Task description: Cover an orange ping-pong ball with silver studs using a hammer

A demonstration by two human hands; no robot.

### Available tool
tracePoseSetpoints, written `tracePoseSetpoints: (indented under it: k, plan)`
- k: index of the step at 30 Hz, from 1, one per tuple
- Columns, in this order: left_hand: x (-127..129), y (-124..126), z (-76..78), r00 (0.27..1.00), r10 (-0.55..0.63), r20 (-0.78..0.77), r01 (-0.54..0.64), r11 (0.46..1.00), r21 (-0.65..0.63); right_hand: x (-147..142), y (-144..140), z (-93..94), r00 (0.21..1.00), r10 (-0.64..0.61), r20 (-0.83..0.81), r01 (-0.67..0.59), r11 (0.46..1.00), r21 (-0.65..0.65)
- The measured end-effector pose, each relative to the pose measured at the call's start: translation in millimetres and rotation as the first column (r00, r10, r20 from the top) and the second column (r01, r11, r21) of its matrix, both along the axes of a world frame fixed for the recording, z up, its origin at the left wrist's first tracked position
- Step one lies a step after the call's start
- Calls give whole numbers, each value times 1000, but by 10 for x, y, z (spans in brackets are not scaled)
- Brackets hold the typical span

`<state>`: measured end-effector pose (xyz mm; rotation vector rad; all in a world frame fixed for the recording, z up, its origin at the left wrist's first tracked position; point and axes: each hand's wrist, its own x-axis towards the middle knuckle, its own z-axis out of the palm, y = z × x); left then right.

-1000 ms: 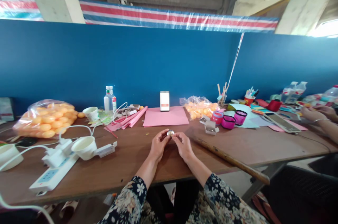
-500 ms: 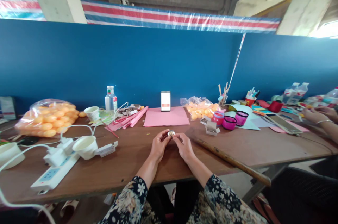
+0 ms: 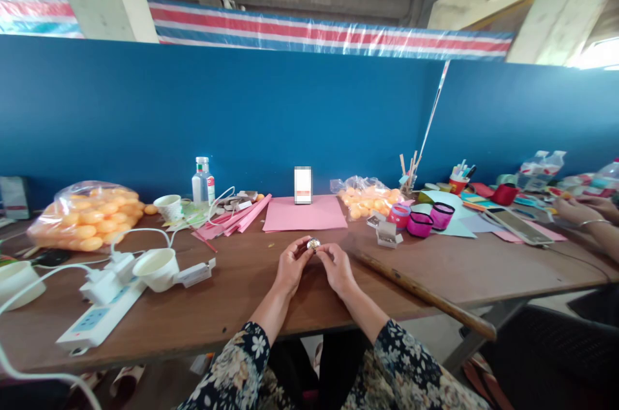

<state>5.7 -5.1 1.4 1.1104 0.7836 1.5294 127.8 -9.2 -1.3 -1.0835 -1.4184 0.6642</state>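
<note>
Holding a small shiny ball (image 3: 313, 244) at centre frame, you pinch it between both hands: left hand (image 3: 291, 266) and right hand (image 3: 337, 265) each have fingertips closed on it, just above the table (image 3: 232, 307). Nothing finished lies before you; pink paper (image 3: 302, 213) behind looks untouched, so the work seems early, most remaining.

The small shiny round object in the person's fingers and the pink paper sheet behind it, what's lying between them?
Only bare brown tabletop lies between the small shiny round object and the pink paper sheet, seen in the head view.
</note>
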Motion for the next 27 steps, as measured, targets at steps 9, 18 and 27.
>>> tracePoseSetpoints:
  k: [9, 18, 27]
  plan:
    - [19, -39, 40, 1000, 21, -6, -20, 1000, 16, 7, -12, -19, 1000, -14, 28, 13, 999, 35]
    - [20, -37, 16, 997, -26, 76, 31, 998, -58, -14, -59, 44, 999, -46, 14, 44, 990, 137]
    - [21, -40, 49, 986, -33, 165, 58, 987, -151, -29, -161, 144, 994, -103, 28, 98, 985, 143]
